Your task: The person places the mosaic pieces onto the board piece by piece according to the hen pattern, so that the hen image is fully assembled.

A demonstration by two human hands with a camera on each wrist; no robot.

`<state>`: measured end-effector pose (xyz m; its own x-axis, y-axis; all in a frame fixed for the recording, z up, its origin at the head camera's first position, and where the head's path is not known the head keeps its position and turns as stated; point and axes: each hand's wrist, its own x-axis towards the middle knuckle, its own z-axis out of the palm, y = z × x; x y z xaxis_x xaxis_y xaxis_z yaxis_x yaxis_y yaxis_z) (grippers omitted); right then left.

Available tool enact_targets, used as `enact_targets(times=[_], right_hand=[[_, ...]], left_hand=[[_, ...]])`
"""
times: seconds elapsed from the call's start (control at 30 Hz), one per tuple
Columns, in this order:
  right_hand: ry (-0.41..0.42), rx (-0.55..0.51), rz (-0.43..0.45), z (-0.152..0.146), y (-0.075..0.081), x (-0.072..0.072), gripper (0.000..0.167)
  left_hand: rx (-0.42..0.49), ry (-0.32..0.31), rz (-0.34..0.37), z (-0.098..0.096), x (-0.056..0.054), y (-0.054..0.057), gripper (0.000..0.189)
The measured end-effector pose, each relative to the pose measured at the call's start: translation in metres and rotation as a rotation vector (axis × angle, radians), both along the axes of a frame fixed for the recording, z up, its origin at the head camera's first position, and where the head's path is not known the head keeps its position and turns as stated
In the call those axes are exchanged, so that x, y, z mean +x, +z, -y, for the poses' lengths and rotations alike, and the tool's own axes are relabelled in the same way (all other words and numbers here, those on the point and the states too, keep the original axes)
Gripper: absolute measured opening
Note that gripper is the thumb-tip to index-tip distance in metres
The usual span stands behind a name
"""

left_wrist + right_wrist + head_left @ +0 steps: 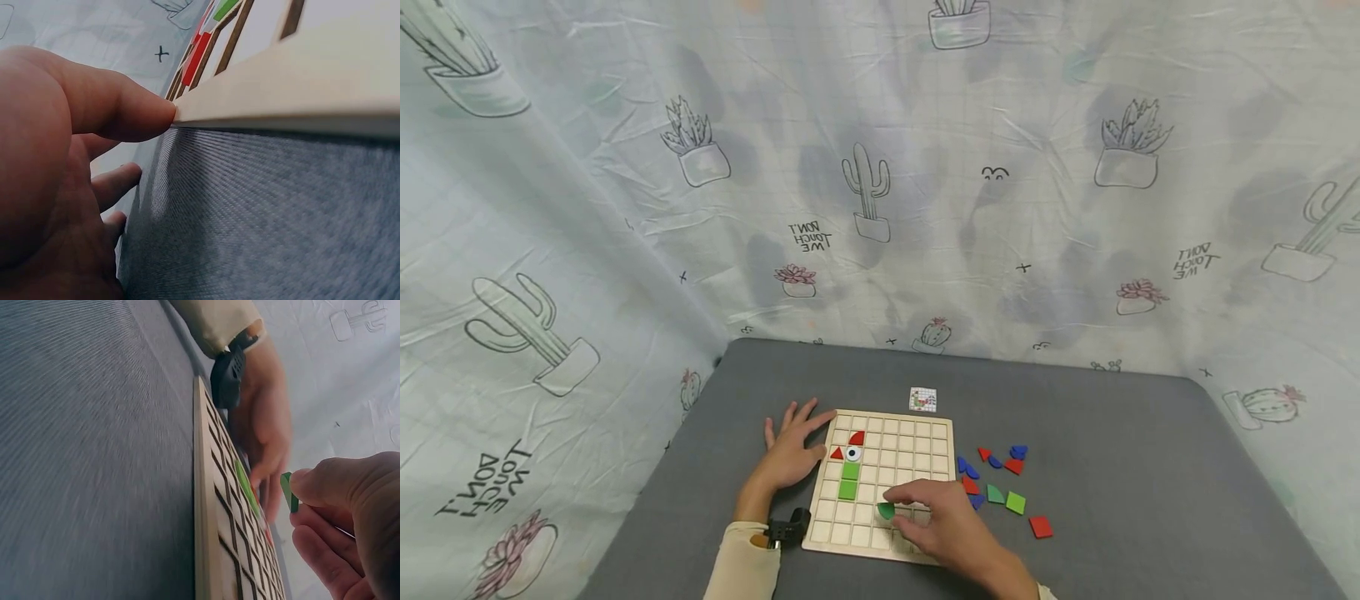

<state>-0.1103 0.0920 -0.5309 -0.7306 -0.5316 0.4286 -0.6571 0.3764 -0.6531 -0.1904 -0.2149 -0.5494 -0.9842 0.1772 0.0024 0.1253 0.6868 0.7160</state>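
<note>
My right hand (951, 521) pinches a dark green rounded tile (885, 510), seemingly a quarter circle, between thumb and fingers. It holds the tile over the lower middle of a wooden grid board (880, 552); in the right wrist view the tile (289, 492) is raised off the board. With fingers spread, my left hand (788, 454) touches the board's left edge, its thumb (144, 115) against the rim. Lying in board cells are a red quarter-circle tile (857, 437), a red triangle (837, 453), a white eye tile (853, 453) and two light green squares (848, 481).
Right of the board lie several loose tiles: blue pieces (1018, 452), red pieces (1014, 467), a dark green quarter circle (995, 494), a light green square (1016, 502) and a red square (1041, 527). A small picture card (922, 399) lies behind the board on the grey table (1075, 433).
</note>
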Motion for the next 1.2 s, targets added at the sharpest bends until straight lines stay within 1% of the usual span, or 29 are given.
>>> enact_targets(times=[0.2, 0.4, 0.53, 0.63, 0.87, 0.97, 1.2], right_hand=[[0.04, -0.026, 0.03, 0.025, -0.002, -0.004, 0.027], [0.045, -0.029, 0.047, 0.045, -0.008, -0.007, 0.026], [0.044, -0.02, 0.024, 0.055, -0.012, -0.008, 0.025], [0.034, 0.001, -0.012, 0.061, -0.015, -0.01, 0.024], [0.003, 0.135, -0.083, 0.068, -0.017, -0.009, 0.021], [-0.001, 0.167, -0.105, 0.07, -0.017, -0.008, 0.021], [-0.016, 0.131, -0.121, 0.072, -0.015, -0.005, 0.021]], left_hand=[[-0.019, 0.007, -0.008, -0.001, 0.0, -0.001, 0.059], [-0.015, 0.008, -0.006, -0.002, 0.001, 0.0, 0.059], [-0.015, 0.007, -0.005, -0.002, 0.001, 0.0, 0.059], [-0.018, 0.008, -0.008, -0.002, 0.001, 0.0, 0.059], [-0.008, 0.007, -0.007, -0.002, 0.0, 0.0, 0.058], [-0.006, 0.01, -0.015, -0.002, 0.0, 0.001, 0.057], [-0.006, 0.007, -0.012, -0.001, 0.0, 0.002, 0.057]])
